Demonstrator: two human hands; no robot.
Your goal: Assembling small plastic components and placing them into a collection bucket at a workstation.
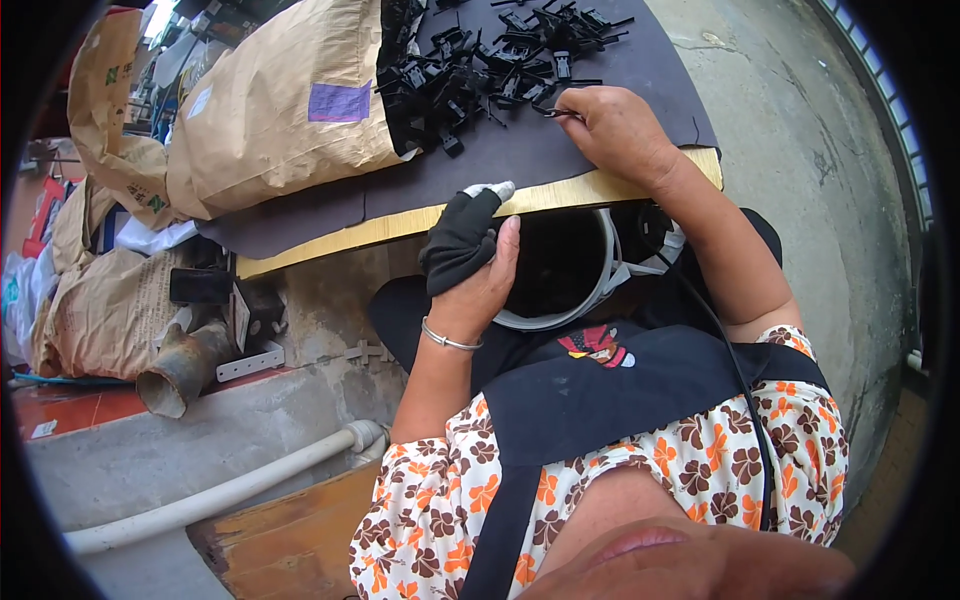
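A heap of small black plastic parts [480, 62] spills from a brown paper sack [280, 110] onto a dark mat [520, 150] laid over a wooden board [400, 222]. My right hand [612, 130] rests on the mat and pinches one thin black part [556, 112] at the heap's near edge. My left hand [470, 262], with a black finger cover and a wrist bangle, grips a small pale tool whose tip [492, 189] pokes out by the board's front edge. Below the board, in my lap, sits a white-rimmed bucket [590, 300] with a dark inside.
More brown sacks [105, 290] lie at the left, with a rusty pipe end [180, 372] and a metal bracket [250, 358] under the board. A white plastic pipe [220, 492] runs along the concrete step. Bare concrete floor [800, 150] spreads to the right.
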